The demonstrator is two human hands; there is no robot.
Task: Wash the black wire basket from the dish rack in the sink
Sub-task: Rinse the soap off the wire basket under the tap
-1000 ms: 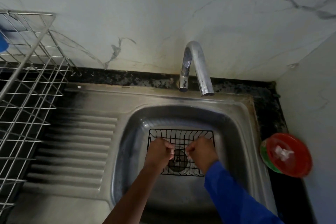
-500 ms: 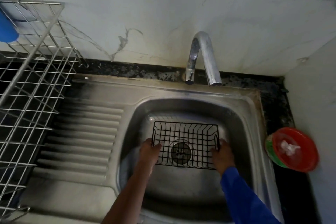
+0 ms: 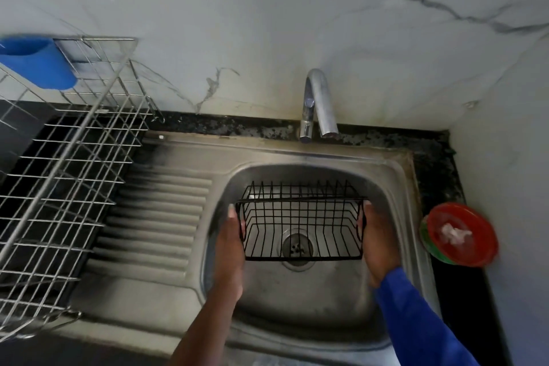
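The black wire basket (image 3: 301, 221) is inside the steel sink (image 3: 395, 184), tipped so its open side faces me, above the drain. My left hand (image 3: 230, 236) holds its left end, fingers lying along the wire side. My right hand (image 3: 377, 235) holds the right end the same way, thumb up at the top rim. The silver dish rack (image 3: 68, 169) stands at the left on the counter. No water runs from the tap (image 3: 316, 104).
A blue cup (image 3: 38, 61) hangs at the rack's top left corner. A red and green lidded dish (image 3: 459, 233) with a white scrap in it sits on the black counter right of the sink. The ribbed drainboard (image 3: 157, 217) lies between rack and basin.
Both hands moved from the basket's middle out to its two ends. The basket rose off the sink floor and tipped, its open side now facing me.
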